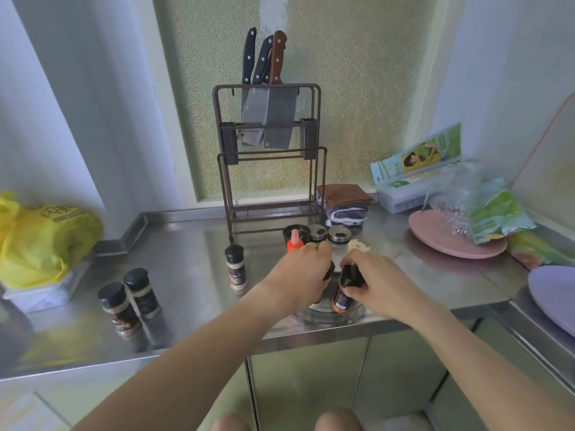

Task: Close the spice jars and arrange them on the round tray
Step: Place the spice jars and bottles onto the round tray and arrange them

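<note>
Both hands closed on spice jars over the round tray, steel counter all around.

Brushed stainless counter (186, 275), glossy and reflective; at its back a dark wire knife rack (270, 169) with flat cleavers hung upright. Far left a crumpled yellow plastic bag (40, 234); right, a matte pink plate (448, 241). At the front edge, the round tray (351, 315), clear and glassy, mostly hidden. Left hand (298, 278) wrapped around a black-capped jar, body concealed. Right hand (373, 281) gripping the black cap of an orange-filled jar (342, 298) standing on the tray. Left of these, off the tray: one cylindrical pale jar (236, 269), then a capped pair (130, 300) close together.
</note>
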A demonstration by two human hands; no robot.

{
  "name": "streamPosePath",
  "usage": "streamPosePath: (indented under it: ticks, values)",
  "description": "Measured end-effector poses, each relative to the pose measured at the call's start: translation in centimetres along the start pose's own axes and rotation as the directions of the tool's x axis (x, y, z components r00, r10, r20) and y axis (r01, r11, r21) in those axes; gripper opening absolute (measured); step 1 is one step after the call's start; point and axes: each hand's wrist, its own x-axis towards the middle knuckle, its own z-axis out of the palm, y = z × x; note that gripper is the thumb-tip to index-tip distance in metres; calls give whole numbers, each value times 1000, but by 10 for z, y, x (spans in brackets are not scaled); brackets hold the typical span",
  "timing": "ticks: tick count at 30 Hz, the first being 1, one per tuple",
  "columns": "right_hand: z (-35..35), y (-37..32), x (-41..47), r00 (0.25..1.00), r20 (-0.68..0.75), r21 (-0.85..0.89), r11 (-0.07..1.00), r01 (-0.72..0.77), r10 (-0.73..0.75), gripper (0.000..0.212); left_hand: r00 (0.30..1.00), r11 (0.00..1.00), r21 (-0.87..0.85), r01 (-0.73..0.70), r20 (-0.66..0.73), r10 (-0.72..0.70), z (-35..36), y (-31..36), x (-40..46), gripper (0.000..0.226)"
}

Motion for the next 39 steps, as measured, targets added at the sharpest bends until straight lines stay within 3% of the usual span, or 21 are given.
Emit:
streamPosePath:
  ticks: [9, 14, 18, 21, 24, 27, 29, 33, 39]
  values:
    - [12, -13, 9, 999, 5, 103, 994, 36, -36, 41, 999, 985, 164, -49, 19, 46, 6, -2, -2, 27]
    - [15, -17, 10, 999, 1, 110, 993, 39, -39, 43, 998, 988, 144, -54, -18, 57, 2, -3, -15, 39]
    - [11, -25, 9, 999, 17, 70, 997, 37, -38, 51, 993, 999, 18, -50, -105, 52, 5, -9, -30, 59]
    - [2, -30, 5, 1000, 24, 23, 1000, 2, -3, 62, 980, 996, -86, -7, -198, -10, 3, -22, -52, 65]
    - [-11, -40, 1, 993, -118, 8, 1000, -29, 29, 61, 931, 991, -122, 56, -352, -96, -3, -52, -90, 56]
    - [-20, -73, -1, 947, -315, 68, 994, 87, -62, 48, 837, 969, -155, 194, -490, -245, -14, -98, -132, 37]
    - [-18, -107, 3, 925, -353, 114, 975, 193, -142, 41, 763, 928, -149, 342, -532, -367, -18, -135, -155, 35]
    - [19, -184, 33, 931, -216, 166, 928, 333, -296, 39, 641, 771, -227, 595, -444, -626, -12, -197, -189, 50]
    - [89, -286, 96, 912, -49, 209, 888, 409, -408, 63, 637, 690, -254, 678, -266, -724, 9, -234, -216, 62]
